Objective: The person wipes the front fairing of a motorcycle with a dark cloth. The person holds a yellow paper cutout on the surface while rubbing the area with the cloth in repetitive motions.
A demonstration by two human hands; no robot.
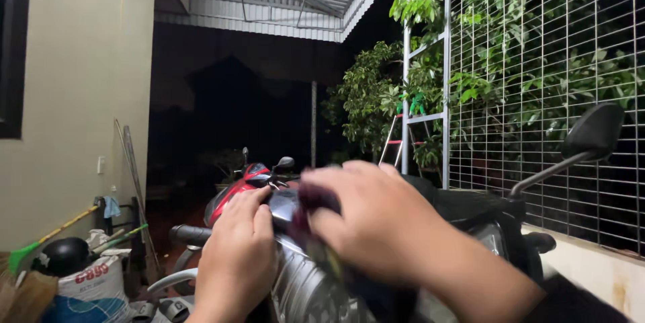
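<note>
My left hand [236,256] rests palm down on the shiny grey front panel of a motorbike [302,289] right in front of me. My right hand [376,225] is blurred and closed around a dark cloth [316,202], which is pressed against the top of the same panel. The two hands lie side by side, almost touching. The bike's left handlebar grip [190,233] sticks out to the left, and its black mirror [594,131] rises on a stalk to the right.
A red motorbike [235,195] stands just beyond. A pale wall [74,94] runs along the left, with brooms, a black helmet [62,254] and sacks [94,283] at its foot. A wire mesh fence [537,94] with green foliage lines the right.
</note>
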